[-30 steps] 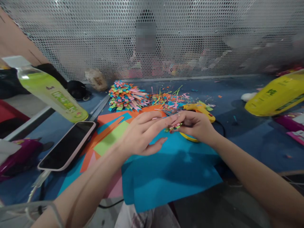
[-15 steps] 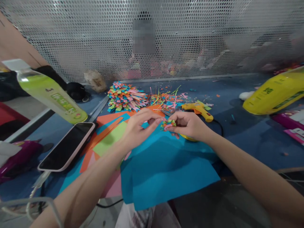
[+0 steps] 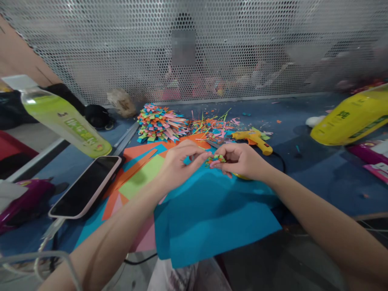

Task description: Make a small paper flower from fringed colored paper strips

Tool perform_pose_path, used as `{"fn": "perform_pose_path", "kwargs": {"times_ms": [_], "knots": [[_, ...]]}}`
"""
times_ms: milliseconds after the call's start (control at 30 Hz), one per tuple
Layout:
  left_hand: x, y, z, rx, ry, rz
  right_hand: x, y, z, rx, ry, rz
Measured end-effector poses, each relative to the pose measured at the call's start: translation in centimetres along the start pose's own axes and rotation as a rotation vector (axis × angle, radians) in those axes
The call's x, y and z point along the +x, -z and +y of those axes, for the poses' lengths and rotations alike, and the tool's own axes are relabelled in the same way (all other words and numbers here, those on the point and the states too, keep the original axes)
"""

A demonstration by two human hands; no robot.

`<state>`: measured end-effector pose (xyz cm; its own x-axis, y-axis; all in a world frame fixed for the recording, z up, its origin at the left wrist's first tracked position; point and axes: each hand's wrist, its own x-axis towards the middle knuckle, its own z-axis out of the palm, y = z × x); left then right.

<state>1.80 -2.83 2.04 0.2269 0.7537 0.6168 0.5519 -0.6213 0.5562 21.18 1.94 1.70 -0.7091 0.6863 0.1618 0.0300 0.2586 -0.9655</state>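
Note:
A small multicoloured paper piece (image 3: 216, 161) is pinched in my right hand (image 3: 241, 161), above the blue sheets (image 3: 212, 218). My left hand (image 3: 180, 165) has thumb and forefinger closed at the piece's left edge; whether they grip it or something tiny is hidden. Behind my hands stands a cone of fringed paper strips (image 3: 159, 123), with loose paper scraps (image 3: 212, 125) beside it. A yellow glue gun (image 3: 254, 140) lies just beyond my right hand. Part of a scissors-like metal blade (image 3: 213, 143) shows between my hands.
A phone (image 3: 86, 188) and a green drink bottle (image 3: 68, 119) are at the left, near orange and green sheets (image 3: 142, 173). A yellow bottle (image 3: 348, 117) lies at the right. A perforated metal panel (image 3: 121, 48) closes off the back of the blue table (image 3: 318, 178).
The small paper piece has tilted slightly between my hands. My left fingertips have moved a little to the right and down; my right hand has barely shifted.

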Motion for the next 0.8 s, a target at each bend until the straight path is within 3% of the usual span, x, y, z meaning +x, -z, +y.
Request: {"fn": "perform_pose_path", "kwargs": {"times_ms": [300,367,467,500,567,700,800], "knots": [[-0.2,0.1,0.0,0.024,-0.117,-0.061,0.0,0.2,0.4,-0.152,0.044,0.005],[-0.1,0.3,-0.3,-0.052,-0.008,-0.025,0.1,0.4,0.4,-0.273,0.166,0.038],[0.0,0.3,-0.8,-0.171,0.353,0.073,0.3,0.9,0.4,-0.480,0.412,0.069],[0.1,0.2,-1.0,-0.227,0.482,0.055,0.3,1.1,0.4,-0.537,0.483,0.083],[0.1,-0.1,-1.1,-0.393,0.677,-0.087,0.3,1.3,0.5,-0.625,0.597,0.133],[-0.1,-0.6,-0.5,-0.733,0.757,-0.302,0.4,1.4,0.7,-0.749,0.716,0.193],[-0.2,-0.7,-0.3,-0.736,0.736,-0.286,0.6,1.9,0.5,-0.828,0.725,0.200]]}}
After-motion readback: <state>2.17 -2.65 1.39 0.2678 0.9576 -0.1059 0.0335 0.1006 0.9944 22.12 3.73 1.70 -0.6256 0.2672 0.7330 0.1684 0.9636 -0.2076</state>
